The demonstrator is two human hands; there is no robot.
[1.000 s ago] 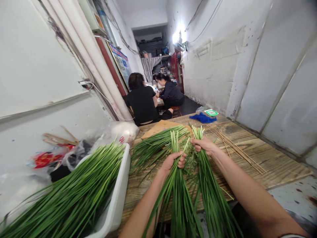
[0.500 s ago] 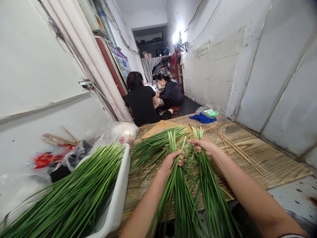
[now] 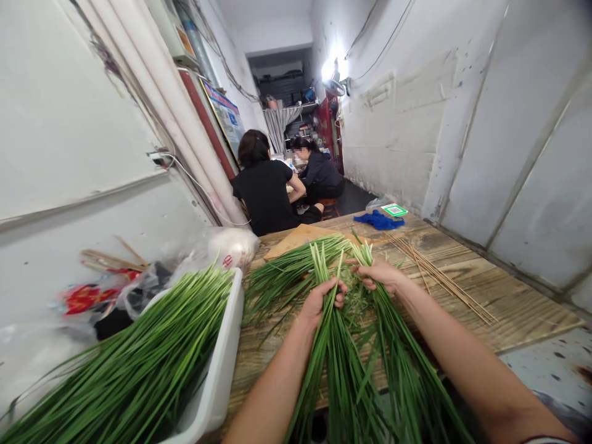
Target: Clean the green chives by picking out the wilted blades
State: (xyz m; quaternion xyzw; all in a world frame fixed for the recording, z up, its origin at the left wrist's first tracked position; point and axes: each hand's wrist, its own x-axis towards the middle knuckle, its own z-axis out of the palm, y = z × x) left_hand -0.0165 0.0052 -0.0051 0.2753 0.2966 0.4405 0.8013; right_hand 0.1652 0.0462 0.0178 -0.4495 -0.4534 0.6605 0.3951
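My left hand [image 3: 326,297] is closed around a bunch of Chinese chives [image 3: 345,364], pale stem ends pointing up and away, green leaves hanging toward me over the table edge. In my right hand [image 3: 377,275] is a second bunch of chives [image 3: 407,364], gripped just below its pale ends. The two bunches stand side by side, their leaves meeting lower down. Behind my left hand a pile of chives [image 3: 291,268] lies on the wooden table [image 3: 444,271]. Loose trimmings [image 3: 354,299] are scattered between my hands.
A white plastic tub [image 3: 231,327] heaped with long chives [image 3: 139,357] stands at the left. Thin sticks [image 3: 444,280], a blue cloth [image 3: 379,219] and a QR-code card [image 3: 394,210] lie on the right. Plastic bags [image 3: 231,245] sit behind the tub. Two people [image 3: 268,191] sit beyond the table.
My right hand and its bunch have shifted slightly left and down, closer to the left bunch. My left hand has barely moved. The nearer person has moved an arm.
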